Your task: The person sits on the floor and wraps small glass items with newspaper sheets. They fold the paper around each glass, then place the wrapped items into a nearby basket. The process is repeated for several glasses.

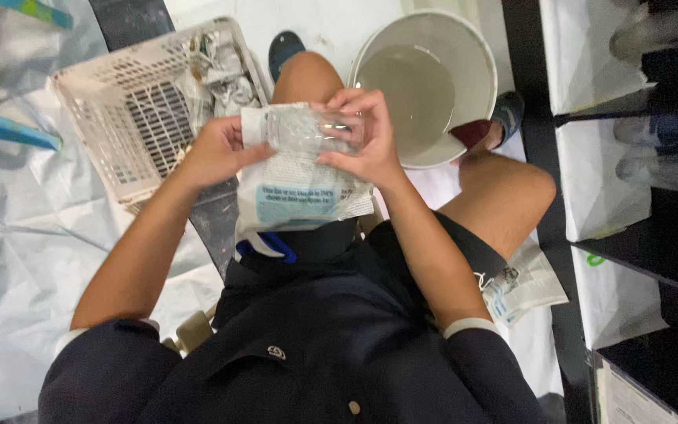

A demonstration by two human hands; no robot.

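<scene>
I am seated, looking down at my lap. Both hands hold a clear and white plastic package [300, 177] with a pale blue printed panel, held over my left knee. My left hand [217, 149] grips its upper left edge. My right hand [359, 133] pinches the transparent top part from the right, fingers curled over it. The package's lower end hangs against my dark shorts.
A white plastic basket [119, 118] with crumpled wrappers stands on the left. A white bucket [464, 55] of cloudy water sits ahead of my right knee. Another printed package [523, 286] lies by my right thigh. Black shelving [645, 259] with white bags fills the right side.
</scene>
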